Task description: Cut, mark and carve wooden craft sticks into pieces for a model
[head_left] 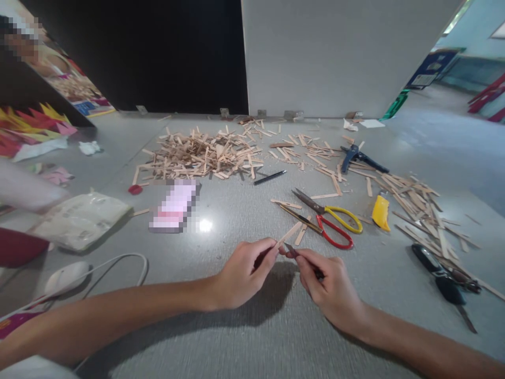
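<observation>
My left hand (pixel 246 271) pinches a thin wooden stick (pixel 289 235), which points up and to the right from the fingertips. Close beside it on the right, my right hand (pixel 329 287) is closed round a small dark blade (pixel 291 249), its tip toward the stick. The fingertips of the two hands nearly meet. Just beyond them, on the grey table (pixel 221 342), lie scissors (pixel 329 213) with one yellow and one red handle, and a few loose sticks (pixel 303 231).
A heap of cut sticks (pixel 205 152) lies at the back. A pink phone (pixel 175 205), a pen (pixel 270 177), a yellow cutter (pixel 381 212), dark pliers (pixel 361 158) and keys (pixel 447 281) surround the hands. A plastic bag (pixel 84 218) and white mouse (pixel 67 277) are left.
</observation>
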### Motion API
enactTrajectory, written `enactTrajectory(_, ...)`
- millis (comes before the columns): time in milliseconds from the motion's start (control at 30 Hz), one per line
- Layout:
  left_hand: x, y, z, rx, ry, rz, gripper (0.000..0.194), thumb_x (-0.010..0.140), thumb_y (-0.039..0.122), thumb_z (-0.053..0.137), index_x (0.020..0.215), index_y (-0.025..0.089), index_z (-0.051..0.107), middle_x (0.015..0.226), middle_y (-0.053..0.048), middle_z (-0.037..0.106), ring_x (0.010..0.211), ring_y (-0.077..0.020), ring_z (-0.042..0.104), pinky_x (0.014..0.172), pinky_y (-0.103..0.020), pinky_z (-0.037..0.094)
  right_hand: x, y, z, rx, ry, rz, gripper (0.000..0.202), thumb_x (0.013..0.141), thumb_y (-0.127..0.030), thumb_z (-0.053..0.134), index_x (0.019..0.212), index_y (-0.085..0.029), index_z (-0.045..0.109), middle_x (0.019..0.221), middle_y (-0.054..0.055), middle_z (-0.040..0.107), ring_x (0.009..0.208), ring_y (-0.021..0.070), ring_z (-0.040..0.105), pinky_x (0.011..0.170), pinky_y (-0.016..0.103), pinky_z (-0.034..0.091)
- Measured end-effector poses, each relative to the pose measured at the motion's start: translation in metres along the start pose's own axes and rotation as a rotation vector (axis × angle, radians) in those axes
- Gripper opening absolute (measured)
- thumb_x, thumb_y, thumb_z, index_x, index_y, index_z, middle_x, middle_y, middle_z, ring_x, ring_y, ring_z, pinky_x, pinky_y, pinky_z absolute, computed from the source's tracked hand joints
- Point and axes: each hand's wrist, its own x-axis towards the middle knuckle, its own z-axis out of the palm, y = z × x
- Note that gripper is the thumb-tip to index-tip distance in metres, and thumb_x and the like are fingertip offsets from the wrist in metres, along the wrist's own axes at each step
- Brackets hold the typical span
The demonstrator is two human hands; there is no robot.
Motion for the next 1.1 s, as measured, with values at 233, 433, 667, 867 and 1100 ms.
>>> enactTrajectory(233,0.0,0.001,0.001,0.009,-0.004,-0.002,0.038,0.108,0.036,0.04,0.088,0.018,0.067,0.061,0.006,0.047,0.053,-0.0109,0.04,0.054,-0.025,0.03,0.001,0.001,-0.001,-0.034,-0.011,-0.003,0.037,0.104,-0.032,0.048,0.09,-0.017,0.079,0.053,-0.006,0.039,0.046,0.0114,0.033,0.044,0.026,0.026)
enactTrajectory(433,0.001,0.0,0.001,-0.14,-0.056,-0.067,0.043,0.109,0.044,0.039,0.077,0.02,0.054,0.059,0.007,0.044,0.052,-0.0105,0.04,0.054,-0.024,0.03,0.004,0.002,-0.002,-0.012,-0.057,0.005,0.038,0.106,-0.033,0.047,0.08,-0.019,0.07,0.052,-0.006,0.042,0.045,0.0107,0.037,0.046,0.025,0.03)
enactTrajectory(667,0.002,0.001,0.0,-0.358,-0.149,-0.176,0.048,0.107,0.061,0.043,0.091,0.019,0.06,0.059,0.008,0.042,0.051,-0.0112,0.037,0.051,-0.024,0.028,0.005,0.007,-0.003,-0.071,-0.021,-0.082,0.035,0.105,-0.029,0.049,0.08,-0.019,0.071,0.052,-0.006,0.045,0.045,0.0106,0.037,0.047,0.025,0.033)
enactTrajectory(867,0.003,-0.003,0.0,-0.326,-0.137,-0.178,0.047,0.107,0.059,0.043,0.091,0.019,0.063,0.06,0.007,0.041,0.053,-0.0114,0.037,0.05,-0.023,0.028,0.003,0.01,-0.002,-0.111,-0.01,-0.188,0.033,0.105,-0.026,0.05,0.091,-0.02,0.078,0.064,0.001,0.067,0.051,0.0132,0.055,0.054,0.025,0.045)
enactTrajectory(1100,0.005,-0.002,-0.003,-0.282,-0.155,-0.204,0.043,0.106,0.053,0.044,0.095,0.018,0.067,0.062,0.006,0.042,0.054,-0.0121,0.041,0.052,-0.023,0.032,0.005,0.009,-0.004,0.031,0.195,-0.01,0.03,0.102,-0.046,0.057,0.102,-0.018,0.07,0.055,-0.006,0.049,0.044,0.0119,0.042,0.043,0.024,0.034)
